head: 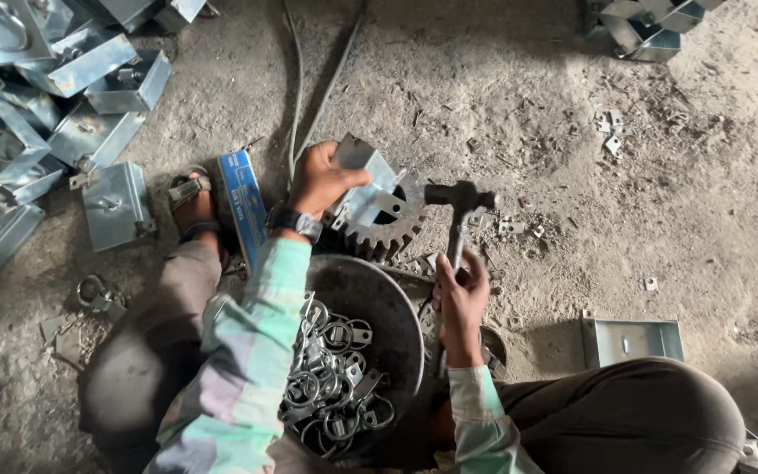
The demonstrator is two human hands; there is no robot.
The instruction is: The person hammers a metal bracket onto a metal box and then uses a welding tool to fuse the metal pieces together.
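Note:
My left hand grips a small folded sheet-metal box and holds it on a large toothed steel gear lying on the dirt floor. A dark watch sits on that wrist. My right hand is closed round the handle of a hammer, whose dark head hovers just right of the box, above the gear. Between my knees stands a round black pan with several metal rings on tabs in it.
A heap of finished metal boxes lies at the upper left, more boxes at the top right, and one open box by my right knee. A blue flat carton lies beside my sandalled foot. Cables run away across the floor.

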